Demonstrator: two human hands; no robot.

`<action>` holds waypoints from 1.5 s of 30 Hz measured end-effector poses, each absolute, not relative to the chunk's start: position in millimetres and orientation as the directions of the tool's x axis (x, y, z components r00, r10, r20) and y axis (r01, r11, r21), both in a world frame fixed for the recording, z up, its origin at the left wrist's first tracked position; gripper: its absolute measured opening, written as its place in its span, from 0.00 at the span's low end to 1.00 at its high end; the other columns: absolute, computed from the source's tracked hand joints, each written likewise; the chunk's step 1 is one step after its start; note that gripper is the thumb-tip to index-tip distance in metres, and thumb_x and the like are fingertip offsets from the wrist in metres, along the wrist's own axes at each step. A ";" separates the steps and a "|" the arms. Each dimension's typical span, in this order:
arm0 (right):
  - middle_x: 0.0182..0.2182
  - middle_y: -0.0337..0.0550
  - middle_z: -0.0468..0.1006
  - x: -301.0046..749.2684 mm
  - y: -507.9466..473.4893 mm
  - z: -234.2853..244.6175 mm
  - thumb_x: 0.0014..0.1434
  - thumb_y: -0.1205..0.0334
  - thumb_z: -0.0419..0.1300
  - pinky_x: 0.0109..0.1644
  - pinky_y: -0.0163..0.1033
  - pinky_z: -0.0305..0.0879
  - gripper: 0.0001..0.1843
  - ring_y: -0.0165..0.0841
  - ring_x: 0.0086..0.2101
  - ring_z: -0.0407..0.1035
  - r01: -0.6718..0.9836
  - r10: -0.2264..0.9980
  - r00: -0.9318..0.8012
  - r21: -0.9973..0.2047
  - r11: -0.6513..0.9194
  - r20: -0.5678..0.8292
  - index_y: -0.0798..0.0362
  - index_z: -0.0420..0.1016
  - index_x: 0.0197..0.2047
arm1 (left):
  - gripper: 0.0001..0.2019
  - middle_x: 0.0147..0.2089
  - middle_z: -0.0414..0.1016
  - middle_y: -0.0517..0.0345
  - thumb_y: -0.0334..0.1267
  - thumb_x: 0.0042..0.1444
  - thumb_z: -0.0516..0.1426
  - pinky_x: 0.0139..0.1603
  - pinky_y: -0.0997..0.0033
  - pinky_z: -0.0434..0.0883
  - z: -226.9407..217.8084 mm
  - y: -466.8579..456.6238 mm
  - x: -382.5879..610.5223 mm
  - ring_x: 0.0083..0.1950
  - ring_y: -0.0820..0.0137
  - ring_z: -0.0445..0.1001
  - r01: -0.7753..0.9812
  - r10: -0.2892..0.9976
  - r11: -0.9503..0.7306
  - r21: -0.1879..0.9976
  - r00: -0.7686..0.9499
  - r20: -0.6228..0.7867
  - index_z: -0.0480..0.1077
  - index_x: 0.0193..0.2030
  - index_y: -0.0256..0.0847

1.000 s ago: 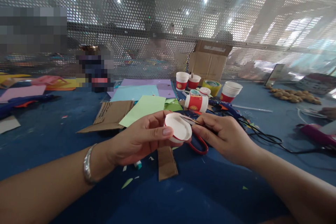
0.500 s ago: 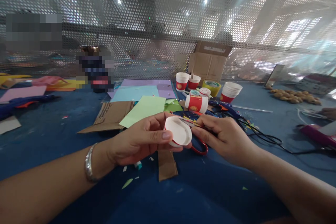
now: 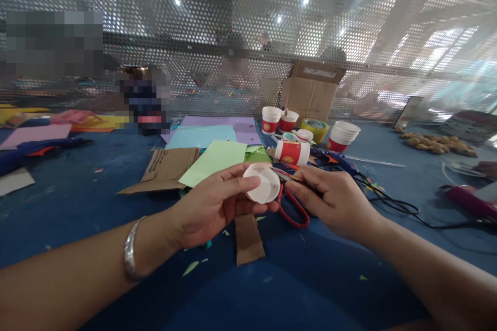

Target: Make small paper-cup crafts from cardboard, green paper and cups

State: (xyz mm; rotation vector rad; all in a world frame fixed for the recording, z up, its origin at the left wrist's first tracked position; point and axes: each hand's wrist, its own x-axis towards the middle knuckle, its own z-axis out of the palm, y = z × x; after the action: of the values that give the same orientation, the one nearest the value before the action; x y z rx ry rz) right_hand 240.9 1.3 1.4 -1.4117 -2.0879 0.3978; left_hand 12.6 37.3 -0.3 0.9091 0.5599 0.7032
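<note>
Between the thumb and fingers of my left hand (image 3: 221, 196) is the cut-down bottom part of a paper cup (image 3: 264, 184). It is shallow and white inside, and its opening is tilted toward me. My right hand (image 3: 330, 194) is closed around a pair of scissors (image 3: 285, 173), whose blades point left to the cup's right rim. Whether the blades touch the rim is hard to tell. Below them shows a red loop handle (image 3: 294, 212); I cannot tell whether it belongs to the same scissors. Beyond my hands, a red and white paper cup (image 3: 292, 153) lies on its side.
Green paper (image 3: 217, 160) and cardboard (image 3: 169, 168) lie ahead on the left, a small cardboard strip (image 3: 249, 240) below my hands. Stacked paper cups (image 3: 342, 137), yellow tape (image 3: 314, 130) and a blue glue gun (image 3: 337, 160) with a black cable are behind and right. Paper scraps dot the blue table.
The cup piece has moved slightly up and turned in my left hand, so its inside shows rounder. My right hand and the scissors stay close by its right edge.
</note>
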 end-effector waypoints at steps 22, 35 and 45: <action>0.19 0.31 0.61 239.0 -0.7 -6.8 0.69 0.53 0.54 0.26 0.33 0.49 0.18 0.26 0.19 0.53 0.801 0.859 -0.345 -0.359 0.480 0.379 0.50 0.60 0.29 | 0.25 0.40 0.82 0.54 0.34 0.52 0.69 0.31 0.76 0.71 -11.2 32.7 14.6 0.34 0.71 0.77 -0.118 0.851 0.231 0.966 0.506 -0.142 0.76 0.58 0.40; 0.18 0.31 0.62 239.7 0.4 -5.7 0.70 0.52 0.53 0.26 0.33 0.50 0.19 0.26 0.19 0.53 0.803 0.860 -0.363 -0.348 0.485 0.360 0.50 0.60 0.28 | 0.29 0.43 0.77 0.57 0.35 0.55 0.65 0.28 0.79 0.65 -9.0 32.3 15.3 0.34 0.75 0.71 -0.037 0.837 0.208 0.977 0.523 -0.158 0.68 0.65 0.44; 0.17 0.31 0.62 237.2 2.2 -8.9 0.69 0.52 0.54 0.24 0.33 0.50 0.17 0.26 0.18 0.54 0.803 0.863 -0.348 -0.358 0.476 0.366 0.50 0.61 0.29 | 0.15 0.36 0.74 0.61 0.32 0.55 0.63 0.27 0.79 0.62 -6.2 30.8 16.5 0.31 0.76 0.69 -0.044 0.853 0.190 0.981 0.501 -0.143 0.67 0.48 0.39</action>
State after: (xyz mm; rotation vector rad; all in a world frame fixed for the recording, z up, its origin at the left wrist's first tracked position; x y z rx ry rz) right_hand 237.2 2.2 -8.9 -1.3778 -2.2192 0.1563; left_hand 16.5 30.8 -6.2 1.2210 0.8386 0.7470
